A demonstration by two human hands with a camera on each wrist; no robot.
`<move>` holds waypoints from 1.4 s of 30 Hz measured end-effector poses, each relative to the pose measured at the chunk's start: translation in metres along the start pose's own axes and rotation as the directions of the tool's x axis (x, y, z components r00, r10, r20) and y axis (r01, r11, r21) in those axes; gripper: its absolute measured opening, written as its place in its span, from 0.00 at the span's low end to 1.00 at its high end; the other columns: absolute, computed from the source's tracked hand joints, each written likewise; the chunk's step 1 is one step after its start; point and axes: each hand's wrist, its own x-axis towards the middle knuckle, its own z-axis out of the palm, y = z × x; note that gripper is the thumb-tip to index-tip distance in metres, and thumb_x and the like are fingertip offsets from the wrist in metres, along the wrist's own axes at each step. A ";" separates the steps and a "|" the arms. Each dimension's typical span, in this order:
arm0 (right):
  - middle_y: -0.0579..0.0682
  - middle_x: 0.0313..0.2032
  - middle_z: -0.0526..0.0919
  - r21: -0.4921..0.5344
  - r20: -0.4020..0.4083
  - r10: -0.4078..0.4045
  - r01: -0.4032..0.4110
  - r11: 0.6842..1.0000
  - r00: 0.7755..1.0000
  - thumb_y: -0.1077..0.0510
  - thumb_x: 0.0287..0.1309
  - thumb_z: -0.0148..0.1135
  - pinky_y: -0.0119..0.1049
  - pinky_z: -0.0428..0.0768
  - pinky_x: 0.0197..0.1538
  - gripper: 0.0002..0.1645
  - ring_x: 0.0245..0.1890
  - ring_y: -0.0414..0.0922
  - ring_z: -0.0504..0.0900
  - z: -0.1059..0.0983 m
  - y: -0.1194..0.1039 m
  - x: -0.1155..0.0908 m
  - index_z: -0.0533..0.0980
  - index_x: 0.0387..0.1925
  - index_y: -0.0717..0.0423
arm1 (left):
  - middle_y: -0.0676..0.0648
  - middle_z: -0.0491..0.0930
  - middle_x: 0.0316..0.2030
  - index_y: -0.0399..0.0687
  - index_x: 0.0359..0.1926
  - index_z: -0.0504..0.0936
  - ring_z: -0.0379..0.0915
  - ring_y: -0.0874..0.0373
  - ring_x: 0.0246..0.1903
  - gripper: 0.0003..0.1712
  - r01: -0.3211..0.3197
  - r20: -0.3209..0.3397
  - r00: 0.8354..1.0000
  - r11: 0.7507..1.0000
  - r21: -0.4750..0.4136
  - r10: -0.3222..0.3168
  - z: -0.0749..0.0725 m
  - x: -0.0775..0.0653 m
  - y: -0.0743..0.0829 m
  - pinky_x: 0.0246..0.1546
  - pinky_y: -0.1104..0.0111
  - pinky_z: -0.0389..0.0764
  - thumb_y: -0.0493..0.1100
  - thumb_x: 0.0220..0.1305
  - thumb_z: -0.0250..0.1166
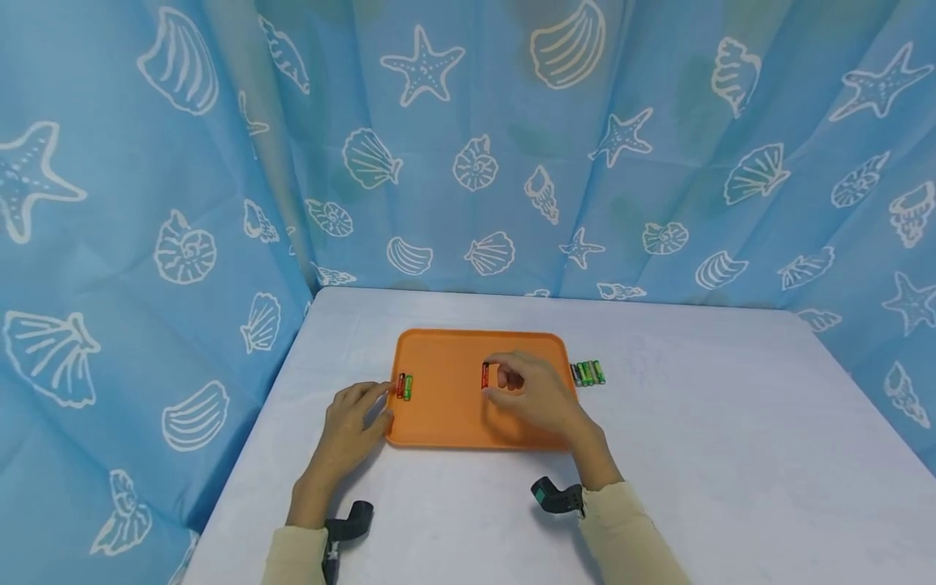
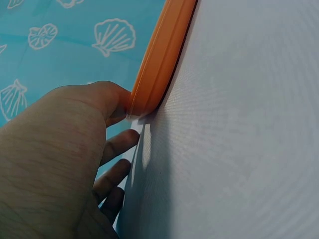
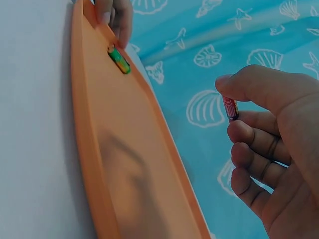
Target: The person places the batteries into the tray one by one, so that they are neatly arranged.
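Observation:
My right hand [image 1: 537,390] pinches a red battery [image 1: 485,375] end to end between thumb and fingertip, held above the orange tray [image 1: 446,422]. In the right wrist view the red battery [image 3: 230,107] stands between thumb and finger, the other fingers loosely bent. At the tray's left edge my left hand [image 1: 354,426] rests with fingers extended, a fingertip near another red battery [image 1: 400,385]. A green battery [image 1: 408,387] lies right beside that one inside the tray. From the left wrist, the left thumb of the hand [image 2: 60,144] touches the tray's corner [image 2: 149,89].
Several green and dark batteries [image 1: 588,373] lie in a row on the white table [image 1: 731,455], just outside the tray's right rim. A blue curtain [image 1: 468,162] with white shell prints hangs behind and at the left. A black wrist mount [image 1: 559,496] sits on each wrist.

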 end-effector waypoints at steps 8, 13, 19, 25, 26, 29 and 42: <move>0.45 0.33 0.75 0.026 0.018 -0.003 0.003 1.000 1.000 0.48 0.61 0.70 0.35 0.76 0.37 0.22 0.34 0.42 0.73 0.019 -0.011 0.009 0.79 0.54 0.49 | 0.41 0.71 0.63 0.53 0.68 0.75 0.55 0.42 0.68 0.26 -0.013 -0.008 1.000 1.000 -0.007 0.013 0.000 0.000 0.000 0.69 0.43 0.53 0.46 0.71 0.62; 0.45 0.34 0.76 0.037 0.056 -0.002 0.000 0.999 0.998 0.49 0.61 0.70 0.35 0.76 0.37 0.23 0.34 0.41 0.73 0.032 -0.017 0.015 0.78 0.56 0.50 | 0.40 0.71 0.62 0.52 0.67 0.75 0.55 0.41 0.67 0.25 -0.029 -0.009 1.000 0.999 -0.015 0.029 0.000 -0.001 -0.002 0.69 0.44 0.51 0.45 0.71 0.62; 0.44 0.33 0.76 0.025 0.080 -0.028 0.026 0.999 0.996 0.50 0.60 0.71 0.33 0.77 0.36 0.24 0.33 0.39 0.73 0.051 -0.020 0.024 0.78 0.56 0.52 | 0.41 0.70 0.63 0.53 0.68 0.75 0.54 0.41 0.68 0.26 -0.008 -0.005 1.000 1.000 -0.002 0.008 0.001 -0.001 -0.001 0.68 0.43 0.52 0.46 0.71 0.62; 0.42 0.33 0.75 0.022 0.097 -0.048 0.046 0.999 0.994 0.51 0.60 0.71 0.32 0.76 0.36 0.24 0.33 0.39 0.73 0.068 -0.021 0.030 0.78 0.56 0.54 | 0.42 0.70 0.63 0.54 0.68 0.75 0.55 0.42 0.68 0.25 0.007 0.001 1.000 1.000 0.005 -0.007 0.002 -0.002 0.000 0.69 0.43 0.53 0.46 0.71 0.62; 0.43 0.33 0.75 0.020 0.095 -0.047 0.045 0.999 0.994 0.51 0.60 0.71 0.32 0.76 0.36 0.24 0.33 0.40 0.73 0.071 -0.021 0.031 0.78 0.56 0.54 | 0.42 0.70 0.63 0.54 0.68 0.75 0.55 0.42 0.68 0.25 0.009 0.001 1.000 1.000 0.005 -0.009 0.002 -0.002 0.001 0.69 0.42 0.53 0.46 0.71 0.62; 0.44 0.33 0.75 0.025 0.087 -0.044 0.042 0.999 0.995 0.52 0.59 0.72 0.32 0.76 0.36 0.25 0.34 0.40 0.73 0.078 -0.020 0.034 0.78 0.57 0.55 | 0.42 0.70 0.63 0.54 0.68 0.75 0.54 0.42 0.68 0.25 0.016 0.003 1.000 1.000 0.003 -0.016 0.003 -0.003 0.002 0.68 0.42 0.54 0.46 0.71 0.62; 0.45 0.31 0.74 -0.006 0.096 -0.001 0.001 1.000 0.995 0.53 0.60 0.71 0.32 0.74 0.36 0.24 0.32 0.39 0.71 0.105 -0.007 0.047 0.78 0.56 0.56 | 0.43 0.70 0.64 0.54 0.68 0.74 0.54 0.44 0.68 0.26 0.003 0.008 1.000 1.000 0.016 -0.003 -0.002 -0.001 0.002 0.68 0.43 0.55 0.47 0.71 0.61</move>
